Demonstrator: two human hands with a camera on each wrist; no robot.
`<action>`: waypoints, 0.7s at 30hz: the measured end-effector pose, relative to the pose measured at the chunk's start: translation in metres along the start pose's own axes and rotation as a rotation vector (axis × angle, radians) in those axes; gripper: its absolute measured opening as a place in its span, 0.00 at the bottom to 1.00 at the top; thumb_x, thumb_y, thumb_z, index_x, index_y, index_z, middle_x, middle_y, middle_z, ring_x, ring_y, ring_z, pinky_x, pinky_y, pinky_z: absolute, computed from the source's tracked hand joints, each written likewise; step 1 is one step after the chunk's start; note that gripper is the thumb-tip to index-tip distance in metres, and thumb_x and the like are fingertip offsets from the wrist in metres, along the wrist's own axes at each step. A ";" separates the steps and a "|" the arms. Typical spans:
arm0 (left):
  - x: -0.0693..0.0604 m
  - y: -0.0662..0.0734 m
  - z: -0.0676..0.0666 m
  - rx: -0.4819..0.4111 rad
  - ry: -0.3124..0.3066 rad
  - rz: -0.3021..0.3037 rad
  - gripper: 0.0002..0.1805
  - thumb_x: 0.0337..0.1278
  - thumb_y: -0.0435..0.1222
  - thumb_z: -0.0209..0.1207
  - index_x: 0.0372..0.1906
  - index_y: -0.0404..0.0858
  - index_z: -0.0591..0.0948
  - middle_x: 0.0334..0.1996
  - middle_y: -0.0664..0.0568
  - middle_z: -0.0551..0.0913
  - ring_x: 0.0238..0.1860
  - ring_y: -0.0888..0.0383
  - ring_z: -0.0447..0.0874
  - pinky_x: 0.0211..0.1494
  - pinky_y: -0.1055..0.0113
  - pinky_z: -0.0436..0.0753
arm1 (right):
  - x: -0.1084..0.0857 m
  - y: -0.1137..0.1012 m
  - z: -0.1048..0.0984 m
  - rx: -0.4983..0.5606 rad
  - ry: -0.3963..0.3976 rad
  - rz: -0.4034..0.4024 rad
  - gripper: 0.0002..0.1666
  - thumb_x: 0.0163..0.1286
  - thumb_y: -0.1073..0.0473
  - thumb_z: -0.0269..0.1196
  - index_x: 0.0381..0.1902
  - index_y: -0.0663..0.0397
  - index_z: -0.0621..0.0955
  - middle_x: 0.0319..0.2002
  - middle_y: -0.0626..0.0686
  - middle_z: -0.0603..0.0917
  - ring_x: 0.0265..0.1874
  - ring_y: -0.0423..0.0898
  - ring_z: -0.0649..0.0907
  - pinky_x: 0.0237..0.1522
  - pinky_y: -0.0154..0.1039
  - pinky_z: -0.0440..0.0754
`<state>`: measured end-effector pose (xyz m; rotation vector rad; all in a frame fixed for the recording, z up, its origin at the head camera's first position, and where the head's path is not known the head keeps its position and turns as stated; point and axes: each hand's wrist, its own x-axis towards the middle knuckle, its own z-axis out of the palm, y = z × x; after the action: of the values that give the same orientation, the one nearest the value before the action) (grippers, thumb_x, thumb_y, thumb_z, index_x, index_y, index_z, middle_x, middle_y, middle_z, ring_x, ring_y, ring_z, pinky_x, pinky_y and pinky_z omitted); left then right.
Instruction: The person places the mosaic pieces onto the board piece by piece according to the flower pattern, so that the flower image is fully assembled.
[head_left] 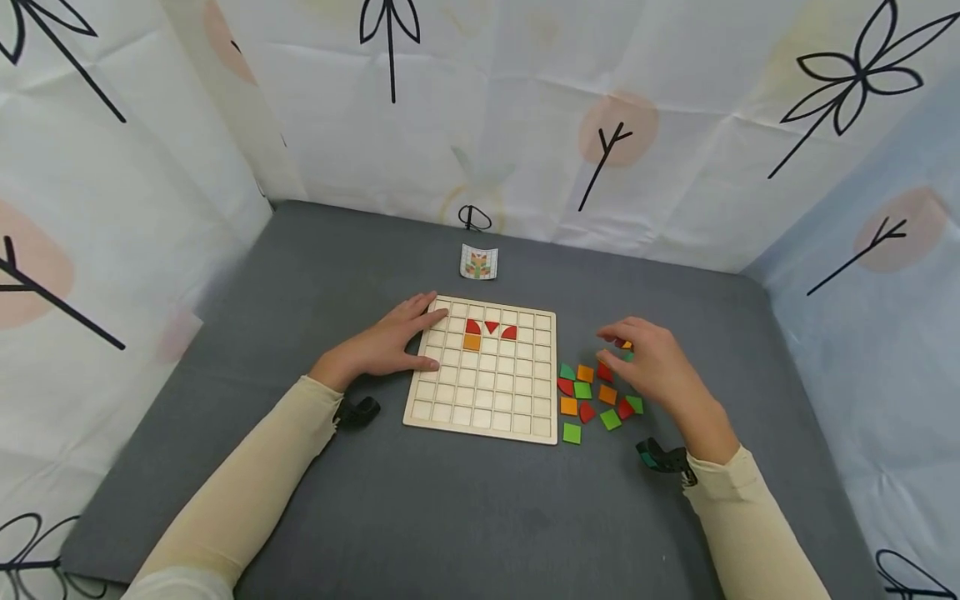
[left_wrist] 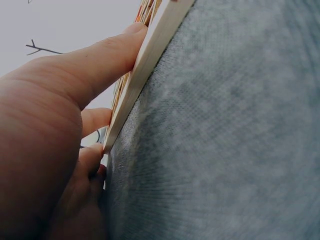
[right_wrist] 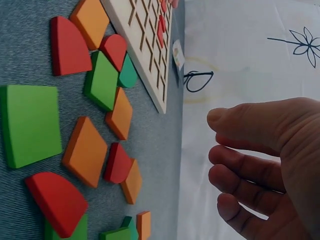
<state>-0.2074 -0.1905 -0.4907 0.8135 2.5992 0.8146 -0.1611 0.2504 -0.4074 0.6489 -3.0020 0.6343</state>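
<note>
A light wooden grid board (head_left: 486, 400) lies on the grey table. My left hand (head_left: 386, 337) rests on its left side, thumb and fingers spread over the edge; in the left wrist view the thumb of that hand (left_wrist: 45, 115) touches the board's rim (left_wrist: 145, 60). In the grid are a red quarter-round piece (head_left: 472, 327), a red triangle (head_left: 491, 327), another red piece (head_left: 509, 332) and an orange square (head_left: 472, 342). My right hand (head_left: 652, 358) hovers over loose pieces, fingers loosely bent; the right wrist view shows nothing held in this hand (right_wrist: 265, 165).
Several loose green, orange, red and teal pieces lie right of the board, among them a green square (head_left: 572, 433) and an orange square (head_left: 568, 406). A small patterned card (head_left: 478, 262) is behind the board. Patterned white cloth (head_left: 525, 125) hangs around the table (head_left: 450, 517).
</note>
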 end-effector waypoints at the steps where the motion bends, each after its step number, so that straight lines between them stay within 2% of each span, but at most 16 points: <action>1: 0.000 0.000 0.000 -0.001 0.001 0.001 0.56 0.69 0.55 0.72 0.90 0.45 0.54 0.90 0.46 0.37 0.88 0.42 0.31 0.84 0.37 0.46 | 0.000 0.001 0.001 -0.003 -0.007 0.003 0.18 0.72 0.64 0.75 0.57 0.64 0.89 0.51 0.61 0.87 0.47 0.61 0.84 0.48 0.60 0.84; 9: -0.002 0.002 -0.002 0.004 -0.004 0.003 0.55 0.70 0.56 0.71 0.90 0.45 0.54 0.90 0.47 0.37 0.88 0.43 0.31 0.85 0.37 0.45 | -0.004 0.003 0.011 -0.008 -0.060 -0.010 0.16 0.72 0.66 0.75 0.55 0.64 0.89 0.52 0.61 0.88 0.47 0.61 0.85 0.47 0.60 0.85; 15: -0.003 0.004 -0.004 -0.005 0.002 0.011 0.55 0.69 0.55 0.72 0.90 0.44 0.54 0.89 0.44 0.38 0.88 0.41 0.31 0.84 0.36 0.46 | -0.004 0.004 0.022 -0.031 -0.109 -0.002 0.16 0.72 0.65 0.75 0.55 0.63 0.89 0.54 0.61 0.87 0.49 0.60 0.85 0.52 0.61 0.84; 21: -0.003 0.005 -0.003 0.001 0.004 0.010 0.55 0.70 0.54 0.72 0.90 0.43 0.55 0.89 0.43 0.39 0.88 0.41 0.32 0.84 0.36 0.45 | -0.005 0.008 0.031 -0.033 -0.125 -0.015 0.14 0.71 0.66 0.75 0.54 0.61 0.90 0.51 0.58 0.89 0.48 0.58 0.86 0.51 0.60 0.85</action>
<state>-0.2043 -0.1904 -0.4846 0.8268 2.6009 0.8185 -0.1569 0.2469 -0.4394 0.7355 -3.1110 0.5624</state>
